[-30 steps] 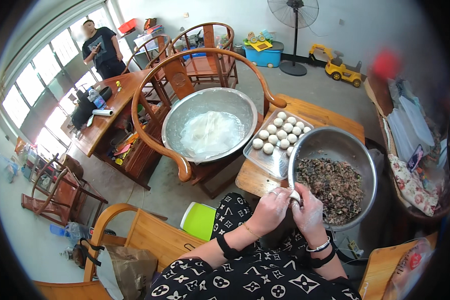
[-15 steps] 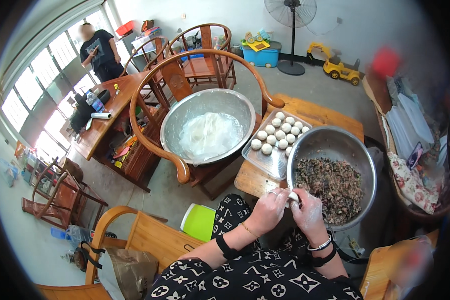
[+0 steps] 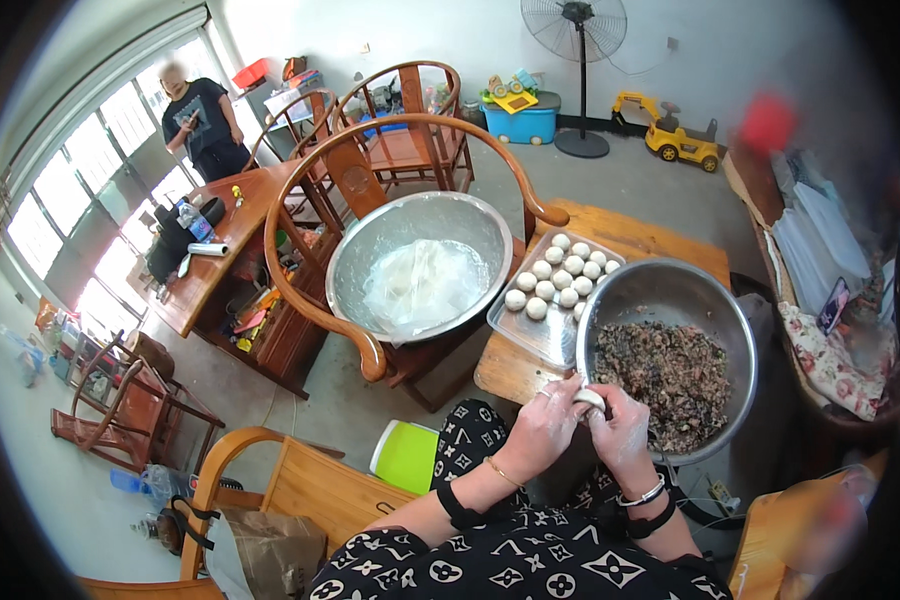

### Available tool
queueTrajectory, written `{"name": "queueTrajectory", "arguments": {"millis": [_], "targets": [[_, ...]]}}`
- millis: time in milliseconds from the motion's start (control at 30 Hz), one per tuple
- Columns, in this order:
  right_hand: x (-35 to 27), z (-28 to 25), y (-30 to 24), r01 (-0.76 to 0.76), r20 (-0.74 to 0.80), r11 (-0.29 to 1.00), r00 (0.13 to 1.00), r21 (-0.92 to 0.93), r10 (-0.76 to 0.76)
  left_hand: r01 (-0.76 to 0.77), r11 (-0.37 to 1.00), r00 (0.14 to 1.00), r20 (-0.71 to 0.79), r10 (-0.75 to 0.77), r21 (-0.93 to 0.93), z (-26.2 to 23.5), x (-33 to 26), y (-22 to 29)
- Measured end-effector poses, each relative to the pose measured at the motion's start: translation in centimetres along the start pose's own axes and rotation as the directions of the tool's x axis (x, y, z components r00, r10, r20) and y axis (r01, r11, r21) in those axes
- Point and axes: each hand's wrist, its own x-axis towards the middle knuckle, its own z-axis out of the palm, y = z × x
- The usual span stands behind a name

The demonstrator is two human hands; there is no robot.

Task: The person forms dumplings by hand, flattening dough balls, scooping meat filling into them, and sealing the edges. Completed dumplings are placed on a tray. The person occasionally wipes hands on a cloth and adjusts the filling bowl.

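Two floury hands, one small piece of dough!

Here at the centre of the action, the left hand (image 3: 540, 427) and the right hand (image 3: 622, 432) sit close together, both clamped by the fingertips on a white piece of dough (image 3: 590, 398). It's held up between them, right by the near left edge of a big metal bowl (image 3: 744, 335); whether it touches that rim, I cannot tell from this angle. White smears show on the fingers, a thin gold bracelet (image 3: 505, 471) sits on the left wrist, and a pale bangle (image 3: 642, 494) on the right.

Inside that bowl, look at it: a dark, chopped filling (image 3: 665, 375), heaped across the bottom. Just to its left lies a clear plastic tray (image 3: 542, 343), white dough balls (image 3: 545, 290) bunched toward its far end, its near end bare. The tray rests on a wooden bench (image 3: 670, 242).

Further left, a wide metal basin (image 3: 342, 272) stands on the seat of a wooden armchair (image 3: 368, 352), a cloudy plastic sheet (image 3: 425, 285) crumpled inside. Down near the knee, a lime-green stool (image 3: 405, 455)!

Across the room: a blue box (image 3: 522, 123), a standing fan (image 3: 582, 145), a yellow toy digger (image 3: 682, 137), and, over by the windows, a person in dark clothes (image 3: 205, 125).
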Motion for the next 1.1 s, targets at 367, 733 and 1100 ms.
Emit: {"name": "queueTrajectory", "arguments": {"millis": [367,733,1100], "targets": [[0.0,-0.5,0.0,-0.058,0.078,0.997,0.995,-0.045,0.061,-0.01,1.0,0.996,0.088,0.008,0.023,-0.3,-0.2,0.2],[0.0,-0.4,-0.7,-0.028,0.074,0.997,0.997,-0.07,0.033,-0.052,0.996,0.994,0.101,0.044,0.074,-0.4,-0.2,-0.1],[0.0,-0.2,-0.5,0.032,0.086,0.988,0.996,-0.151,-0.019,-0.075,0.994,0.985,0.162,0.06,0.083,-0.8,-0.7,-0.7]]}}
